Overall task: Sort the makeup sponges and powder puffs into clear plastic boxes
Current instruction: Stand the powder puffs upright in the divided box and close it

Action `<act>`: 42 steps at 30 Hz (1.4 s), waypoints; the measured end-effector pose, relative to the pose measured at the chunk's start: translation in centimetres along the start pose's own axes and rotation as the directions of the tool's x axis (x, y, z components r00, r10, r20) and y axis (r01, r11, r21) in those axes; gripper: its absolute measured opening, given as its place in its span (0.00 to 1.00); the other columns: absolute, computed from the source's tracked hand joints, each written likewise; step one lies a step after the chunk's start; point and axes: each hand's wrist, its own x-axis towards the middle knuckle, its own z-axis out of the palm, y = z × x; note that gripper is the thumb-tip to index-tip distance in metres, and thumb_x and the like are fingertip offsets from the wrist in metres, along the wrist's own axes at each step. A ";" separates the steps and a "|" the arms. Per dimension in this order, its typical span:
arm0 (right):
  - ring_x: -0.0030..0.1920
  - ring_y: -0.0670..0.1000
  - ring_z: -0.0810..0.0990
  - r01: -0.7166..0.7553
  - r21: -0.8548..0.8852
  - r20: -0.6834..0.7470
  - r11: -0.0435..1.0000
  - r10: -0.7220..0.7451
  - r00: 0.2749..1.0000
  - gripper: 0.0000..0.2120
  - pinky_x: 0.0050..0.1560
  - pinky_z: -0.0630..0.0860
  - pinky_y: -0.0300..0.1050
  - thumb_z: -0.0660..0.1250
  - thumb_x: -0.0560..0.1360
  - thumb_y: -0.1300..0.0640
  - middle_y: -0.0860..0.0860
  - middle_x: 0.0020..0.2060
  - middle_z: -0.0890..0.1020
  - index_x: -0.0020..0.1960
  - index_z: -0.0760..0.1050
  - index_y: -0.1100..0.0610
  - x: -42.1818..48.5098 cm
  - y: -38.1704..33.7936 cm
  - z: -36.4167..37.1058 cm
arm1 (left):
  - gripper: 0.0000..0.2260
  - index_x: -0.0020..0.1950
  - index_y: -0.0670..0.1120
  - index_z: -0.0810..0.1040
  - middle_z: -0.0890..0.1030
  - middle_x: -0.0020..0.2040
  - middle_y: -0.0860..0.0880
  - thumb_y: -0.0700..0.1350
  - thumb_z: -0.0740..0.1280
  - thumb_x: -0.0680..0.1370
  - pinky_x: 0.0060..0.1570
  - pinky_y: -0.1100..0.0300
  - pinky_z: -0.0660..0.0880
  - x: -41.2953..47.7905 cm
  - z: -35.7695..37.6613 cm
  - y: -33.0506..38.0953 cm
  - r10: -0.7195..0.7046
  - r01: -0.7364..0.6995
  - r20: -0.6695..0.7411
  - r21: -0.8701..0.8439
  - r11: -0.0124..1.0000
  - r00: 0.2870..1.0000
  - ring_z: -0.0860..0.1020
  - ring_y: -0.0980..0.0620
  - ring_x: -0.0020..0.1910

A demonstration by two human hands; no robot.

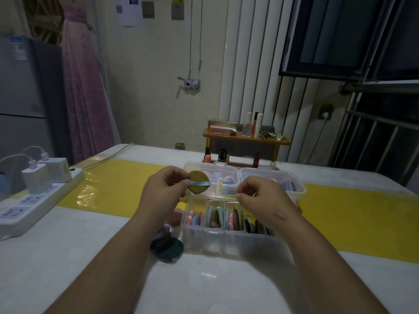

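Note:
My left hand [163, 189] pinches a round olive-yellow powder puff [199, 181] with a light blue ribbon, held up above the table. My right hand [260, 198] hovers with curled fingers over the near clear plastic box [226, 239] and holds nothing that I can see. That box has dividers, with several puffs standing on edge in pink, blue and dark red. Two more clear boxes stand behind it, one in the middle [210, 171] and one to the right [297, 191], each with a few pieces inside. Loose puffs lie left of the near box: a pink one [175, 217], a lilac one [162, 232] and a dark green one [167, 250].
A white power strip [34, 200] with chargers plugged in lies at the table's left edge. A small wooden shelf [244, 139] with cosmetics stands at the back. A yellow band [118, 186] crosses the white tabletop.

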 end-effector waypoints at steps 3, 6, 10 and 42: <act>0.45 0.44 0.78 0.029 0.045 -0.018 0.999 -0.028 0.999 0.04 0.44 0.77 0.39 0.66 0.78 0.55 0.43 0.44 0.80 0.50 0.77 0.47 0.1 -0.1 0.1 | 0.07 0.43 0.49 0.82 0.82 0.38 0.51 0.37 0.71 0.76 0.33 0.69 0.71 -0.4 0.3 0.2 0.017 -0.017 0.034 -0.012 1.000 0.999 0.77 0.57 0.36; 0.46 0.44 0.80 0.029 0.132 0.011 0.991 -0.030 0.999 0.07 0.43 0.79 0.39 0.65 0.79 0.55 0.43 0.48 0.81 0.55 0.74 0.44 0.0 -0.5 0.2 | 0.07 0.44 0.50 0.83 0.84 0.40 0.52 0.37 0.72 0.76 0.42 0.64 0.75 -0.7 0.7 0.2 0.025 -0.020 0.092 -0.052 0.998 0.995 0.81 0.56 0.41; 0.47 0.45 0.81 0.028 0.156 0.046 0.987 -0.036 0.998 0.11 0.42 0.80 0.39 0.65 0.80 0.55 0.46 0.52 0.82 0.57 0.72 0.40 0.0 -0.9 0.5 | 0.08 0.44 0.49 0.84 0.85 0.41 0.53 0.36 0.72 0.75 0.44 0.66 0.76 -1.1 1.1 0.5 0.046 -0.036 0.145 -0.070 0.997 0.988 0.82 0.58 0.43; 0.34 0.51 0.74 -0.147 -0.080 -0.107 0.986 0.138 0.985 0.13 0.32 0.70 0.42 0.66 0.73 0.61 0.55 0.32 0.78 0.29 0.74 0.56 -0.2 0.3 -3.9 | 0.09 0.40 0.44 0.75 0.78 0.40 0.42 0.30 0.63 0.73 0.29 0.55 0.75 -0.3 1.5 -1.1 -0.168 0.147 0.091 0.203 0.968 0.982 0.78 0.44 0.33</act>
